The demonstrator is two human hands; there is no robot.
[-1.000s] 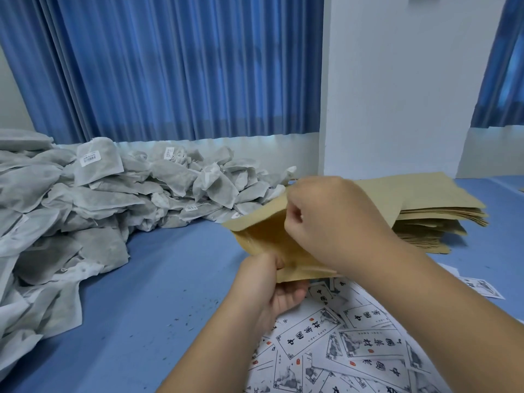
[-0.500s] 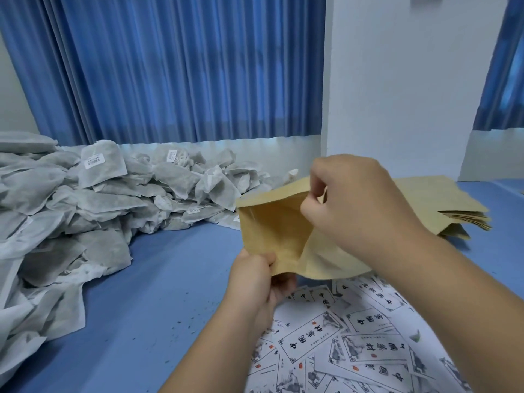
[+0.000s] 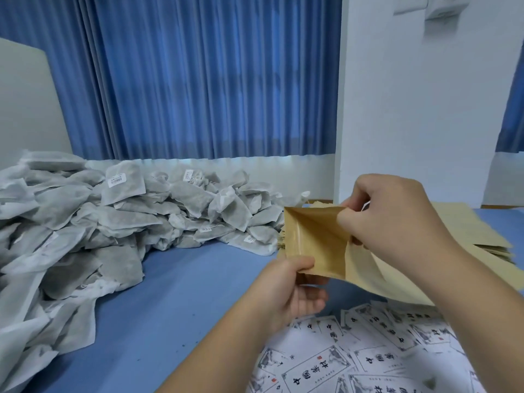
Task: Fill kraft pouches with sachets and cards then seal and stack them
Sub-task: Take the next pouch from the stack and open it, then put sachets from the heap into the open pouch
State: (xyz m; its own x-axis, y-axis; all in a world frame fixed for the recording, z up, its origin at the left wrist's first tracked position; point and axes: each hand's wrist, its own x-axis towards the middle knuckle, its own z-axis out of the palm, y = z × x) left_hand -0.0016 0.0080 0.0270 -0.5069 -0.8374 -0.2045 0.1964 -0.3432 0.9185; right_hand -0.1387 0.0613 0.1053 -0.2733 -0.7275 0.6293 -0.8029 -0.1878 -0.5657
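Note:
I hold one kraft pouch (image 3: 314, 239) in the air above the blue table, its mouth pulled wide toward the left. My left hand (image 3: 295, 290) pinches the lower lip of the mouth between thumb and fingers. My right hand (image 3: 388, 219) pinches the upper lip and lifts it. A big heap of grey-white sachets (image 3: 113, 222) lies along the left and back of the table. Printed cards (image 3: 354, 353) are spread under my arms at the near right. A stack of flat kraft pouches (image 3: 487, 236) lies behind my right hand.
Bare blue table (image 3: 184, 293) lies between the sachet heap and the cards. Blue curtains (image 3: 198, 80) hang behind, and a white wall pillar (image 3: 411, 109) stands at the back right.
The pouch has risen and its mouth has been pulled from nearly flat to wide apart. My right hand moved up and right with the upper lip; my left hand kept the lower lip.

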